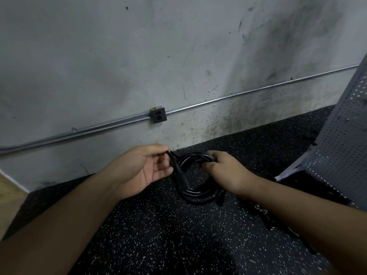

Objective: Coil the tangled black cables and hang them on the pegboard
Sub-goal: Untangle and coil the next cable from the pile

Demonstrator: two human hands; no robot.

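I am holding the black cable (196, 192) as a round coil below the wall outlet (158, 114), over the speckled floor (158, 225). The left hand (147, 167), palm up, is pinching the cable's loose end; the right hand (224, 171) is gripping the coil's upper right side with curled fingers. The pegboard (341, 139) is leaning well right of the outlet, and another dark cable (264, 212) is lying below and right of the outlet.
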